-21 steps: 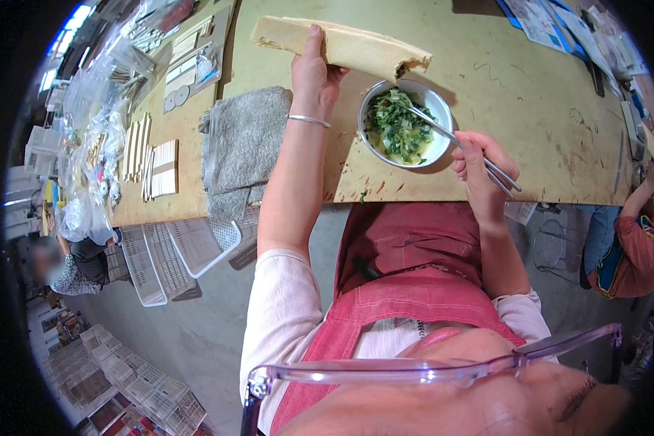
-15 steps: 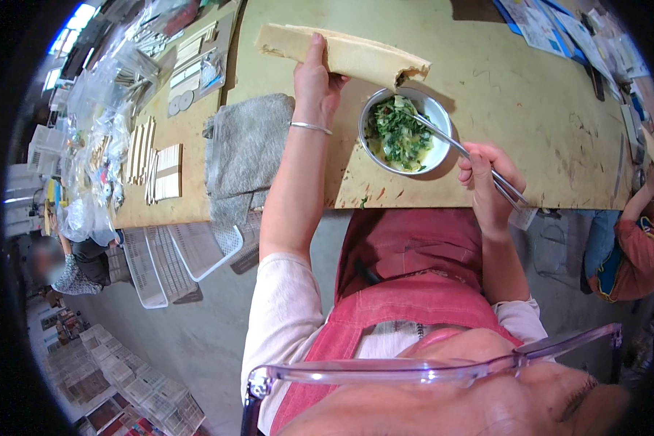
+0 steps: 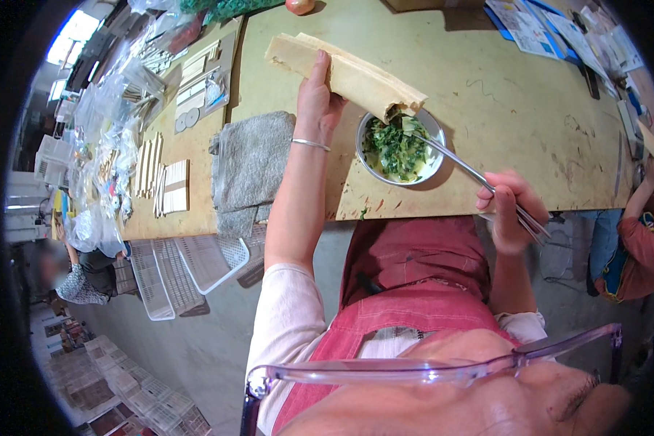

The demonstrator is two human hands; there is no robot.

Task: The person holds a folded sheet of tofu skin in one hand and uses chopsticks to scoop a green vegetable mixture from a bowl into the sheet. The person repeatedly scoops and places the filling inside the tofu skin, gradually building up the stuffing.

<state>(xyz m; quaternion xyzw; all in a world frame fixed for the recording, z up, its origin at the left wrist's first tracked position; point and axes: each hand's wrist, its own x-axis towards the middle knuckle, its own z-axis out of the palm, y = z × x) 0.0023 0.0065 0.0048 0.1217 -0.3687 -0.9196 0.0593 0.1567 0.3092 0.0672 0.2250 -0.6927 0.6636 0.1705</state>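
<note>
My left hand [image 3: 318, 100] is closed around a long folded flatbread [image 3: 374, 81], held slanting above the table. Its right end is ragged and open, with dark filling showing. Below that end stands a white bowl [image 3: 436, 161] of chopped cooked greens [image 3: 394, 154]. In my right hand [image 3: 514, 209] is a pair of metal chopsticks [image 3: 463, 164], reaching over the bowl's rim. Their tips are at a pale piece of vegetable close under the flatbread's open end; whether they pinch it I cannot tell.
Left of the bowl a grey towel [image 3: 251, 163] hangs over the table edge. Wooden sticks [image 3: 148, 166] and plastic bags [image 3: 98, 123] lie farther left. Baskets [image 3: 189, 272] stand below. A round red fruit [image 3: 299, 6] and papers [image 3: 527, 29] are at the back. People [image 3: 638, 243] sit at both sides.
The flatbread's open end has tipped down closer to the bowl. My right hand has shifted right and down, and the chopsticks' tips now sit nearer the open end.
</note>
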